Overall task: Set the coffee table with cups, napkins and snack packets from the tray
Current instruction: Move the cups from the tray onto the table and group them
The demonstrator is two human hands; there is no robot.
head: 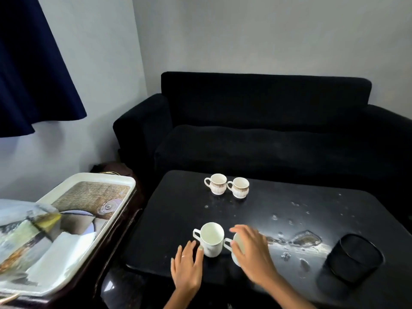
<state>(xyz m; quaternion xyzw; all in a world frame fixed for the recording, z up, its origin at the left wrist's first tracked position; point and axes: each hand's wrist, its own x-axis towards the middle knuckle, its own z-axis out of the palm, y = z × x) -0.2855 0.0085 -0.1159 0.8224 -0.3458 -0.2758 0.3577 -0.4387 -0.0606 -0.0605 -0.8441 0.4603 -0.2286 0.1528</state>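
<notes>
hidden: my right hand [250,253] covers most of the near right cup [235,246]; only part of its rim, handle and lower edge show
cut off: both forearms run out of the bottom edge; tray [124,181] is cut by the left edge
hard to make out: blurred clear packet [24,233] over the tray's left part, contents unreadable; white napkins [60,259] under it, count unclear
left hand: my left hand [187,264] lies palm down on the counter [178,208], fingers straight and spread, ring on one finger; fingertips touch the base of the near left cup [211,239], gripping nothing
right hand: palm down over the near right cup, fingers loosely bent over its mouth, thumb by the handle; cannot tell if it grips or only rests
near cups: two plain white cups, upright, at the counter's near edge, touching each other, handles to the left
far cups: far left cup [216,183] and far right cup [239,187], patterned, upright, just beside each other at the counter's far side, handles left
tray: white rim, printed picture inside, on a dark stand left of the counter
counter: black, white scuffs and a worn patch right of my right hand
bin: black mesh bin [352,262] near the counter's right front corner
behind: black sofa [267,130], dark blue curtain [33,63] upper left
</notes>
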